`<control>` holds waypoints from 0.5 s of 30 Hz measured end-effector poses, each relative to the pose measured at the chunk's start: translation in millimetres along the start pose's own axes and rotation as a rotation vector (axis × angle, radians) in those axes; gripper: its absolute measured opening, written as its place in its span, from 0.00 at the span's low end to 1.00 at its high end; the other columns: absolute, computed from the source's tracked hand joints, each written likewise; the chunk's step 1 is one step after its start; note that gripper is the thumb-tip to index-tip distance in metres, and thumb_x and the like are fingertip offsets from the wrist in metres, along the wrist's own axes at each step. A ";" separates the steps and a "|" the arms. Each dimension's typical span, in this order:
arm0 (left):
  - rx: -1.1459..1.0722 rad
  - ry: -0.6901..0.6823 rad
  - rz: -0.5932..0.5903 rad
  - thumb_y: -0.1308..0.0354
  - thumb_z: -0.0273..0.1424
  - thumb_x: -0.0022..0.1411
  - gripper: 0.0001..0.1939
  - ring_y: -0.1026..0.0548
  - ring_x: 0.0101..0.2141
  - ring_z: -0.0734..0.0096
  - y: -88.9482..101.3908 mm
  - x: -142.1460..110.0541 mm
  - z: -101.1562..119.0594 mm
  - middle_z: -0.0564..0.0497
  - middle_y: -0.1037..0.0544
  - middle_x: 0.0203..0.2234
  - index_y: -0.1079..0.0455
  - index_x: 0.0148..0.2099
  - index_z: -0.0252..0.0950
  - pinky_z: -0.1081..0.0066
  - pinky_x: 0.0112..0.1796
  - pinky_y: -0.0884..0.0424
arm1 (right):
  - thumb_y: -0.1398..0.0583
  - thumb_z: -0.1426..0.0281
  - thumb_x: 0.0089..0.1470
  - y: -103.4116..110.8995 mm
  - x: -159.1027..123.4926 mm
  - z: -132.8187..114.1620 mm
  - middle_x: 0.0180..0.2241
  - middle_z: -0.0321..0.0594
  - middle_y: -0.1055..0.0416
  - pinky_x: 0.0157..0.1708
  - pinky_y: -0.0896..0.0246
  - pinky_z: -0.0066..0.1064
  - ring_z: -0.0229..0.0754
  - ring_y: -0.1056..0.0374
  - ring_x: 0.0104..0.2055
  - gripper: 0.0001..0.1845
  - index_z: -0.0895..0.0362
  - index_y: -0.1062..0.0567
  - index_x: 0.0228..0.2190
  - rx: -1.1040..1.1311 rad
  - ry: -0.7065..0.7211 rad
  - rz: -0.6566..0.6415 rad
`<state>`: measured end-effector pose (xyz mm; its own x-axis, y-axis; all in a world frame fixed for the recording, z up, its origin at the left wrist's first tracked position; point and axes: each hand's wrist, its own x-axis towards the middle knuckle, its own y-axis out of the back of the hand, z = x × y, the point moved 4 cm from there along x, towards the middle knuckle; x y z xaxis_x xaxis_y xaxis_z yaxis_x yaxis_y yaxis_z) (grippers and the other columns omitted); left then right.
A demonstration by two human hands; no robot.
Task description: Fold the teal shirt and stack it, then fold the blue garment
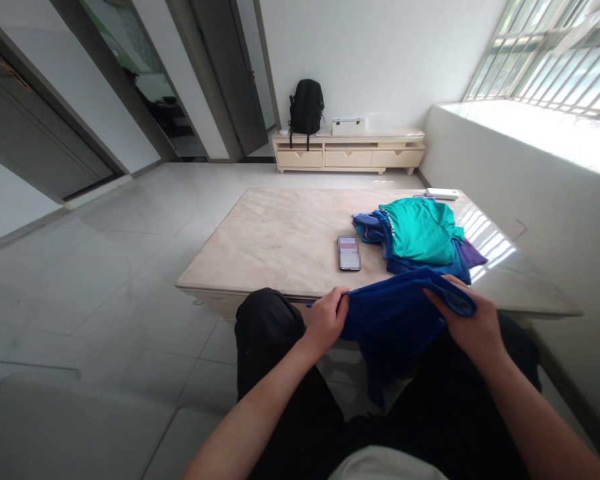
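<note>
**Blue garment held over the lap, near table edge**

Left hand [325, 320]: fingers curled shut, pinching the left edge of a blue garment [393, 320]. Fabric is soft and matte and hangs in loose folds between the knees, just in front of the near edge of the table [280, 233].

Right hand [473, 323]: closed over the garment's right end, where the cloth bunches into a rolled hem. The hands are apart, with the cloth stretched between them.

Table: pale stone-look slab, smooth, glossy, rectangular. A flat dark phone [349, 253] lies on it left of centre. Right of the phone sits a clothes pile [420, 233], crumpled, teal on top, blue and purple beneath. At the far right, a small white oblong box [443, 194] rests by the table's far edge.

Far wall: black backpack [306, 107] on a low cream cabinet [350, 153].
</note>
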<state>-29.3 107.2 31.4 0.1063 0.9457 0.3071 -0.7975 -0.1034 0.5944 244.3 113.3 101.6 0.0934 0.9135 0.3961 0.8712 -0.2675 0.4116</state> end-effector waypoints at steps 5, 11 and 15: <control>0.313 -0.438 0.163 0.51 0.37 0.76 0.13 0.18 0.35 0.66 33.0 13.5 28.4 0.46 0.16 0.37 0.27 0.49 0.37 0.71 0.37 0.27 | 0.28 0.54 0.44 27.2 19.0 1.4 0.21 0.33 0.29 0.24 0.35 0.31 0.39 0.34 0.24 0.18 0.56 0.19 0.25 0.007 -0.201 0.126; 0.322 -0.771 0.147 0.42 0.40 0.71 0.13 0.16 0.33 0.69 70.6 19.2 57.5 0.51 0.15 0.35 0.30 0.50 0.37 0.73 0.35 0.24 | 0.27 0.54 0.39 48.7 35.4 -29.1 0.25 0.35 0.23 0.29 0.31 0.36 0.45 0.29 0.27 0.16 0.53 0.16 0.27 0.045 -0.178 0.139; 0.319 -0.814 0.025 0.41 0.38 0.71 0.15 0.16 0.34 0.70 97.3 -3.7 78.0 0.51 0.15 0.37 0.32 0.55 0.37 0.73 0.37 0.24 | 0.28 0.53 0.34 78.7 16.7 -51.0 0.15 0.34 0.31 0.20 0.37 0.39 0.46 0.34 0.18 0.13 0.47 0.21 0.15 -0.115 -0.078 0.080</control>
<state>-61.0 69.6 146.1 0.5796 0.4406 0.6855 -0.6138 -0.3174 0.7229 289.8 91.8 182.4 0.2013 0.9078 0.3679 0.7993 -0.3694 0.4741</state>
